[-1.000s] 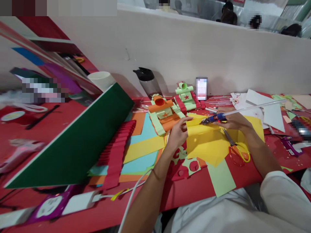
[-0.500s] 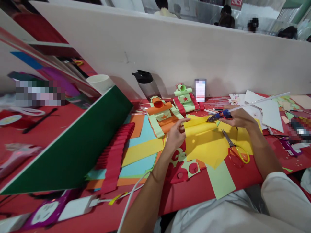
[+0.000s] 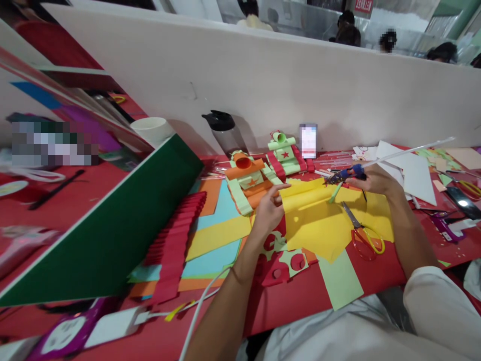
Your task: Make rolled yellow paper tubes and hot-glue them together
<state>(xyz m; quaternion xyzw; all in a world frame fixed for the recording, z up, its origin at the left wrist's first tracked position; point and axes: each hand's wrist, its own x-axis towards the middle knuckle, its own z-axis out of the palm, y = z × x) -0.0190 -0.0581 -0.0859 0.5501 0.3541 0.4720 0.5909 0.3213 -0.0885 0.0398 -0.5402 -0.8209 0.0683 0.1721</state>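
Note:
My left hand (image 3: pixel 269 211) is closed on the left end of a yellow paper sheet (image 3: pixel 315 228), whose upper edge is rolled into a tube. My right hand (image 3: pixel 376 179) grips a blue hot glue gun (image 3: pixel 347 174) with a long clear glue stick (image 3: pixel 413 151) out of its back. The gun's nozzle points left, just at or over the rolled edge; I cannot tell if it touches. A narrow green paper strip (image 3: pixel 335 193) shows below the nozzle. Scissors (image 3: pixel 363 234) with red and yellow handles lie on the yellow paper, blades partly apart.
Two paper models, one orange and green (image 3: pixel 248 180), one green and red (image 3: pixel 283 154), stand behind my left hand. A phone (image 3: pixel 308 141) leans on the white partition (image 3: pixel 263 80). Left are a green board (image 3: pixel 112 225), pleated red paper (image 3: pixel 175 250) and a white cable (image 3: pixel 203 313).
My right hand has shifted slightly right with the glue gun, and its nozzle has moved off a little to the right. More of the green strip shows. The left hand keeps its hold.

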